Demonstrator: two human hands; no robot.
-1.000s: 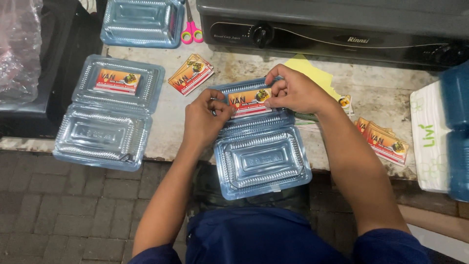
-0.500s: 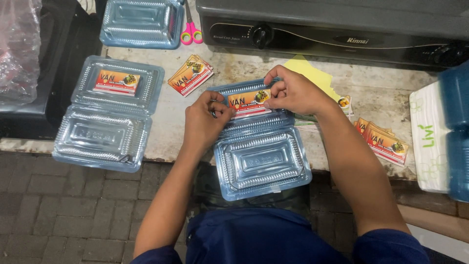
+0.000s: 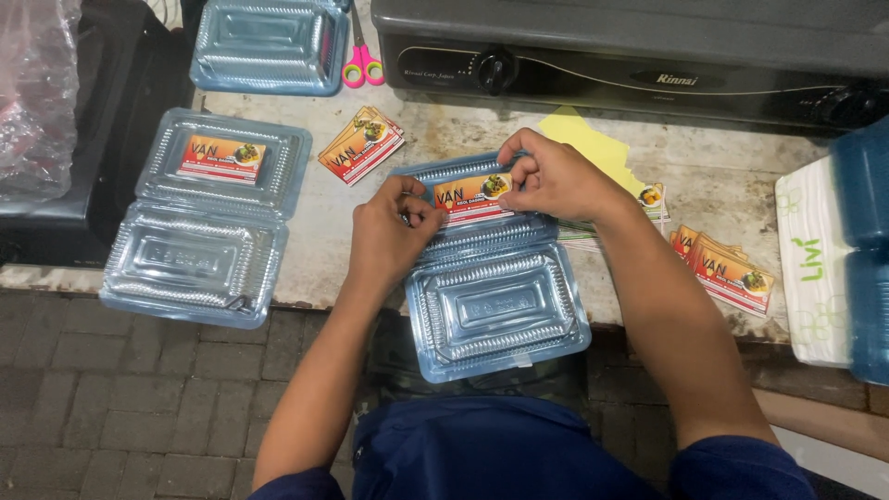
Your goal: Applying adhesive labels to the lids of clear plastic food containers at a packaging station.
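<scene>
1. As I look down through the head view, both hands sit on the open clear box at the counter's front edge, its lower half hanging past that edge.
2. My left hand pinches the left end of the orange label between thumb and fingers; my right hand pinches the right end, fingers curled over the top edge. Both grips are closed on the label, which lies flat on the upper half of the box.
3. I judge the label placed but not yet let go; whether it is fully pressed down I cannot tell.
4. Done, as far as I can see: the left box lies open with its own label already on its upper half.
5. Left, in my judgement: a stack of labels lies just beyond the hands, more labels lie to the right, and another box at the far edge shows no label.
6. Pink scissors lie beside that far box, a yellow sheet lies beyond my right hand, and a stove stands behind.
</scene>
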